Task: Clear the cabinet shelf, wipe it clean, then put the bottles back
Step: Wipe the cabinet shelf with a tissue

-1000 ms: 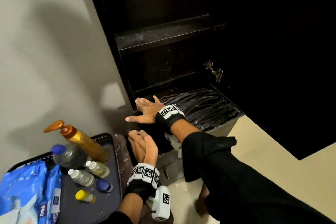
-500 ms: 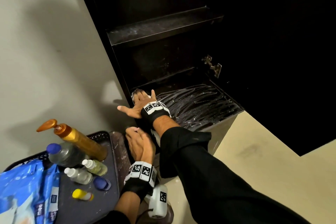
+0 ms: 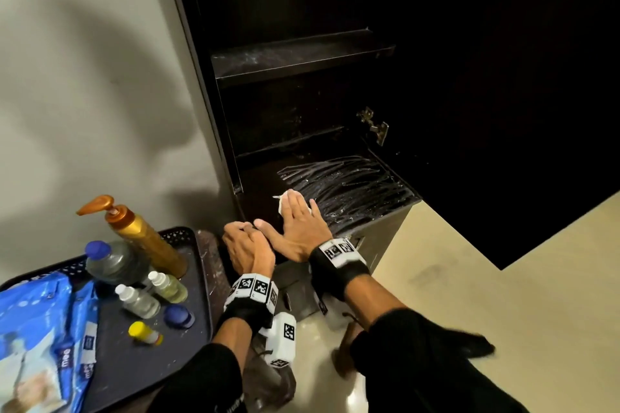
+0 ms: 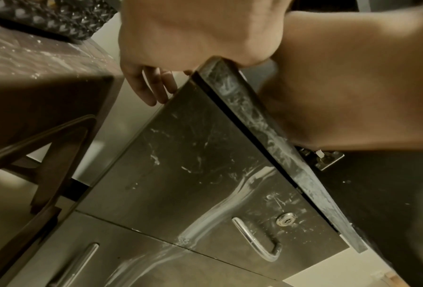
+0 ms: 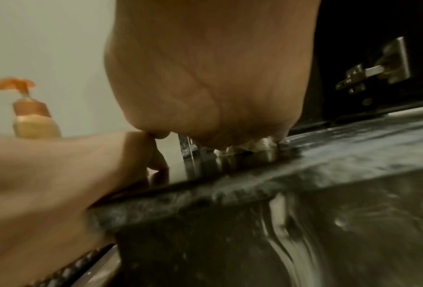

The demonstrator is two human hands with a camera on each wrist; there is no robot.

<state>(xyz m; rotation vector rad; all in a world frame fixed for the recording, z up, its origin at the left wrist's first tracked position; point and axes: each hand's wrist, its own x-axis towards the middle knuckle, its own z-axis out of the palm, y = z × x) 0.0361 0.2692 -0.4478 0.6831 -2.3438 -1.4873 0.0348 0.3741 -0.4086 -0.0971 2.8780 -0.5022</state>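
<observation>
the right hand (image 3: 298,221) lies flat, fingers straight and spread, pressing a white wipe (image 3: 285,199) onto the lower cabinet shelf (image 3: 352,184) near its front left corner. wet streaks cover the shelf to the right of the hand. the left hand (image 3: 246,248) rests at the shelf's near left edge, fingers curled over the corner; the left wrist view shows its fingertips (image 4: 153,91) hanging loosely beside the drawer front (image 4: 205,165), holding nothing. the bottles are off the shelf, standing on a dark tray (image 3: 134,362) to the left: a gold pump bottle (image 3: 147,241), a blue-capped bottle (image 3: 110,261), two small clear bottles (image 3: 137,300) and a yellow-capped one (image 3: 144,332). a blue packet (image 3: 40,329) lies on the tray's near left part.
</observation>
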